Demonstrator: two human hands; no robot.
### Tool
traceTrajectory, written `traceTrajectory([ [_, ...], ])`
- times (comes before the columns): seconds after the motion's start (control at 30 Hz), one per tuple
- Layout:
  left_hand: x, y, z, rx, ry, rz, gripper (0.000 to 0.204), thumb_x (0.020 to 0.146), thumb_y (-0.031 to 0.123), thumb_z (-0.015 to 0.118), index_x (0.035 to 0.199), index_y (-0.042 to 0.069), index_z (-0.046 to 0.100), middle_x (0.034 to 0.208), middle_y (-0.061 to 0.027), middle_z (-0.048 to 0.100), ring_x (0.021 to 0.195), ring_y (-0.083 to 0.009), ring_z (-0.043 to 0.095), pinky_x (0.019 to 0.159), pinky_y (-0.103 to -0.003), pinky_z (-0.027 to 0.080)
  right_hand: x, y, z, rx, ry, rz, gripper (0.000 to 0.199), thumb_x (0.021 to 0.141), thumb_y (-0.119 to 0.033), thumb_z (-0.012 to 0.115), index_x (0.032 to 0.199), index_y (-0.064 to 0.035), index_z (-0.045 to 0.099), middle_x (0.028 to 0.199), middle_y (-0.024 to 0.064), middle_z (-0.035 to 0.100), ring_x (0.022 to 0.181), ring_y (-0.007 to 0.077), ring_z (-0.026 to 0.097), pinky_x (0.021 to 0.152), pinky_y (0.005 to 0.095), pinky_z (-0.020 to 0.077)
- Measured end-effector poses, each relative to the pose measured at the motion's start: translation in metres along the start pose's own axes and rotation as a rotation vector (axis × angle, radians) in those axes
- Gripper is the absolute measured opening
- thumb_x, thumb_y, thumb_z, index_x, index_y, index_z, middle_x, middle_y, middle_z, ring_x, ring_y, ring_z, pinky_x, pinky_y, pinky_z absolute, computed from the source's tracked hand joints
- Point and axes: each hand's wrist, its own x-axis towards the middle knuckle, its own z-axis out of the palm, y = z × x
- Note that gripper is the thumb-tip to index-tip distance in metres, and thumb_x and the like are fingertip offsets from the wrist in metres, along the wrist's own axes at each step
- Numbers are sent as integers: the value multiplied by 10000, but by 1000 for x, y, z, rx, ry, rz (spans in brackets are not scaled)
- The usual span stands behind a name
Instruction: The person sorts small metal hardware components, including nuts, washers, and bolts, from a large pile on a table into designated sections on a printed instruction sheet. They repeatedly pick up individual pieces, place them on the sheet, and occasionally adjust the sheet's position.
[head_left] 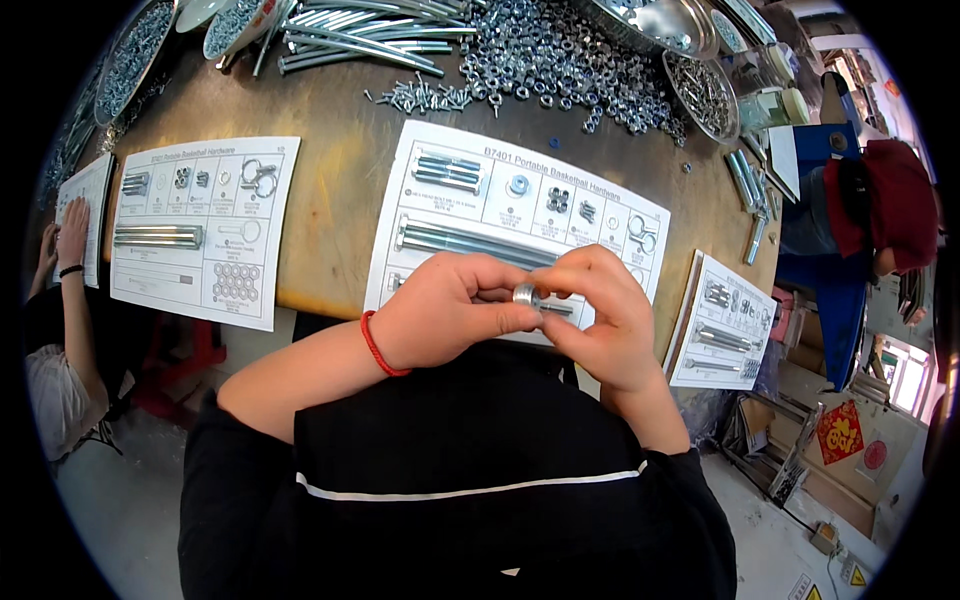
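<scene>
- Both hands meet over the near edge of the wooden surface (340, 160): the left hand (445, 310) and right hand (600, 315) each pinch a small silver washer (525, 293), held together with a short bolt (556, 309).
- Beneath them, the parts sheet (520, 215) already carries long bolts, nuts and eye hooks; some printed slots look unfilled.
- Beyond lies a heap of loose nuts (560, 60); a neighbouring sheet (205, 225) sits to the left.

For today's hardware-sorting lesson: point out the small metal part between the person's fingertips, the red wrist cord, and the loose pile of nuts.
small metal part (526, 294), head view, its round silver face.
red wrist cord (377, 346), head view, mid-strand on the left wrist.
pile of nuts (560, 60), head view, middle of the heap.
</scene>
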Motion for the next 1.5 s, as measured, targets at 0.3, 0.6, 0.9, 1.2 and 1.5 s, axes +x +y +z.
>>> traceTrajectory([
  [0.3, -5, 3, -5, 79, -173, -5, 319, 813, 214, 818, 1064, 34, 737, 782, -4, 671, 683, -50, 559, 611, -218, 452, -22, 1, 7, 231, 53, -2, 354, 629, 28, 784, 973, -35, 730, 863, 50, 623, 787, 173, 598, 643, 277, 477],
  [0.6, -4, 2, -24, 12, -122, -194, 270, 868, 52, 738, 1121, -23, 686, 886, -61, 716, 845, -103, 681, 762, -226, 536, 15, 23, 12, -79, 180, 270, 226, 687, 1, 764, 899, -35, 693, 812, 33, 596, 687, 126, 531, 598, 254, 431],
  [0.9, -5, -4, -38, 18, -79, -238, 253, 869, 42, 733, 1111, -15, 688, 868, -45, 709, 821, -95, 681, 741, -214, 532, 49, 75, 57, -713, 109, 467, 269, 736, -268, 774, 866, -51, 682, 811, 59, 623, 688, 239, 609, 590, 356, 478],
  [1.2, -7, -11, -45, 80, -49, -262, 249, 864, 29, 733, 1110, 14, 701, 819, -9, 675, 744, -56, 626, 694, -199, 507, -1, 56, 50, -737, -17, 142, 455, 776, -311, 763, 1148, -62, 684, 1453, 224, 414, 1321, 464, 329, 1025, 576, 272],
  [1.5, -9, -17, -43, 2, 81, -232, 269, 852, 40, 747, 1111, -5, 692, 854, 6, 648, 747, -38, 582, 663, -197, 488, -1, 48, 50, -716, 36, 154, 428, 770, -236, 771, 1154, -75, 674, 1383, 189, 485, 1295, 421, 387, 1031, 546, 301],
])
